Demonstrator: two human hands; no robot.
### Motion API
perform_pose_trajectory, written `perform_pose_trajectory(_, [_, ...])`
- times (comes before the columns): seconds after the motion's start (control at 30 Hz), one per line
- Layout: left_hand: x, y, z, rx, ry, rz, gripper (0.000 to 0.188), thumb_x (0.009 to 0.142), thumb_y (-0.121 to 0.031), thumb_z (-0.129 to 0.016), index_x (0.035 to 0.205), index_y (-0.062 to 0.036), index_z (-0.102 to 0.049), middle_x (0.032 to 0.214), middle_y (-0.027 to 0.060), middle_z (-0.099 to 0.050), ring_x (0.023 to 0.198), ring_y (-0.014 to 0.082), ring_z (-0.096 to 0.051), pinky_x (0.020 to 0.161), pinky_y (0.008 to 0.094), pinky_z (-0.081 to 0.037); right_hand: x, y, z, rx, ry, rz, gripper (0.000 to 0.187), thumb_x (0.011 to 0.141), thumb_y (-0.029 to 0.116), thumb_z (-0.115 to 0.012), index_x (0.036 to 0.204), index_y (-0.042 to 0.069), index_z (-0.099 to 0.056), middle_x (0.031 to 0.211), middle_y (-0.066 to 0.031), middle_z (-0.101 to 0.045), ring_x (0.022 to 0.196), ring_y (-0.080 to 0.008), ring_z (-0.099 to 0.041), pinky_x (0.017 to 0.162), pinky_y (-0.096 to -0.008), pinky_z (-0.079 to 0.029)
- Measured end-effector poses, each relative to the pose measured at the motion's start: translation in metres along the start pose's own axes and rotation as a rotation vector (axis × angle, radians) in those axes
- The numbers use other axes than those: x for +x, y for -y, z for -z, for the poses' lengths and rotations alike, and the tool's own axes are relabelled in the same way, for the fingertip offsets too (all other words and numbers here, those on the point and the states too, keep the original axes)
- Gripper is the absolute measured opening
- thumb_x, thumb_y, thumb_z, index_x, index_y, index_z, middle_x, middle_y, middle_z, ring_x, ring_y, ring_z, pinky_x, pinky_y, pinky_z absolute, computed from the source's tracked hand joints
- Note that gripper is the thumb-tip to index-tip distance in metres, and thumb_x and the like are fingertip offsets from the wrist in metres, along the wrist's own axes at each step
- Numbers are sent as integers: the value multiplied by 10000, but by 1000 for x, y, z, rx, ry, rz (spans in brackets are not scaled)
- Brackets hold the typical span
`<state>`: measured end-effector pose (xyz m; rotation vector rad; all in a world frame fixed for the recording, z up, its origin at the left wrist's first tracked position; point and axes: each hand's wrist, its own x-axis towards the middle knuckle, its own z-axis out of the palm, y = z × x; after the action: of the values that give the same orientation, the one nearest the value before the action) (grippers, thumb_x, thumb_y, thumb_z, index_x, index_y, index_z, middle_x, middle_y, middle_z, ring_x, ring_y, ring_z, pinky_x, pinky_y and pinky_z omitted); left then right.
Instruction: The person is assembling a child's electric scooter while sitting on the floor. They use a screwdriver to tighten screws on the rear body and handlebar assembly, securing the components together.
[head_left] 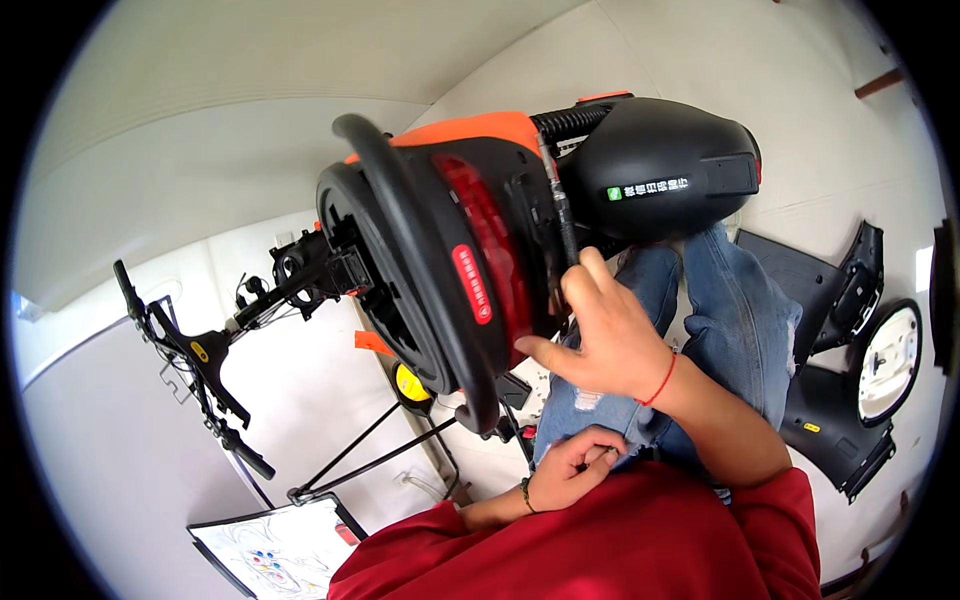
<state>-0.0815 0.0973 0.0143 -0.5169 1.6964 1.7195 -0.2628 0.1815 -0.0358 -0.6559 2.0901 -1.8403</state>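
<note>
Before me stands the rear of a black and orange electric scooter (400, 230) with a red tail light (490, 225) and a curved black grab rail (375, 170). My right hand (610, 330) is at the rear panel, its thumb by the tail light's lower end. Its curled fingers grip a slim black and silver screwdriver-like tool (563, 210), whose thin end points up along the panel; the rest is hidden by the hand. My left hand (577, 470) rests in front of my body, closed in a pinch; a tiny dark thing at the fingertips is too small to name.
A rounded black casing (660, 170) adjoins the scooter on the far side, above my knees (740, 310). Handlebars (200, 350) extend left. Removed black panels (830, 415) and a white-faced round part (890, 360) lie right. A drawing board (280, 545) stands lower left.
</note>
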Motion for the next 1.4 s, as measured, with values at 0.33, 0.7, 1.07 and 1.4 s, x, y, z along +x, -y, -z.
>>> perform_pose_trajectory(0.33, [12, -72, 12, 434, -99, -392, 145, 880, -33, -539, 1021, -16, -567, 584, -24, -441, 495, 100, -418, 489, 254, -350, 0, -11, 13, 95, 41, 50, 408, 852, 412, -601, 803, 20, -496, 788, -155, -441, 615, -302, -556, 522, -369, -463])
perform_pose_trajectory(0.7, [73, -186, 99, 558, -1064, -823, 187, 985, -147, -369, 1035, -3, -479, 626, -17, -441, 509, 43, -345, 473, 194, -305, 25, -35, 36, 294, -520, -140, 146, 875, 130, -601, 787, 14, -603, 709, -98, -540, 595, -224, -500, 554, -310, -404])
perform_pose_trajectory(1.07, [78, -180, 117, 806, -900, -746, 176, 977, -121, -416, 1057, 28, -464, 851, 53, -559, 713, 61, -498, 662, 191, -399, 117, -65, -3, 500, -524, -29, 234, 889, 241, -593, 993, 55, -689, 867, -91, -666, 797, -191, -584, 751, -283, -452])
perform_pose_trajectory(1.4, [81, -170, 121, 744, -995, -867, 232, 986, -179, -392, 1063, 34, -439, 712, 26, -552, 595, 30, -462, 570, 158, -365, 135, -31, -24, 501, -327, 100, 170, 881, 138, -591, 929, 18, -703, 834, -31, -539, 851, -143, -486, 789, -253, -381])
